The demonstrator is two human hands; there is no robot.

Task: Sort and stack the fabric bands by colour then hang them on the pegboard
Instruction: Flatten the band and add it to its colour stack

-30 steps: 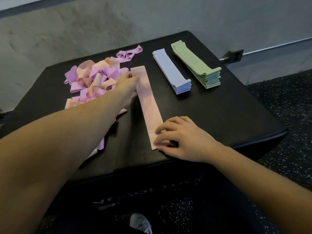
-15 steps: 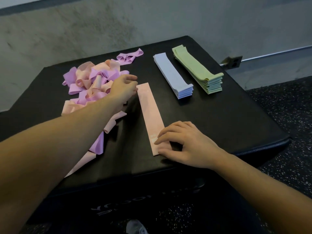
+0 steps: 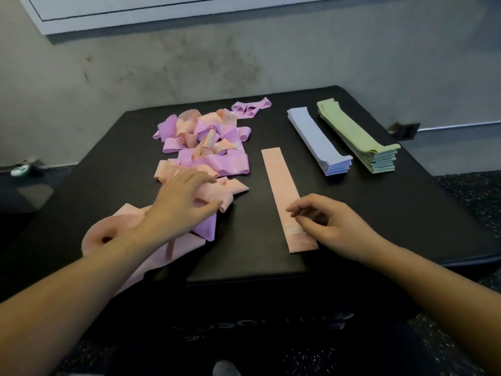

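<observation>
A single pink band [image 3: 279,185] lies flat and straight on the black padded box [image 3: 393,213]. My right hand [image 3: 333,226] hovers at its near end, fingers loosely curled, holding nothing. My left hand [image 3: 184,204] rests with spread fingers on loose pink bands [image 3: 230,189] at the near side of a tangled pink and purple pile [image 3: 206,142]. More pink bands [image 3: 113,229] spill under my left wrist to the box's front edge. A neat blue stack [image 3: 317,139] and a green stack [image 3: 357,137] lie side by side at the right back.
One purple band [image 3: 250,107] lies apart behind the pile. A grey wall stands close behind the box, with a white panel [image 3: 135,12] above and a metal fitting [image 3: 405,130] at the right. Speckled floor lies right of the box.
My left hand has drawn back from the far end of the flat pink band to the near pink bands of the pile. My right hand's fingers have lifted and curled.
</observation>
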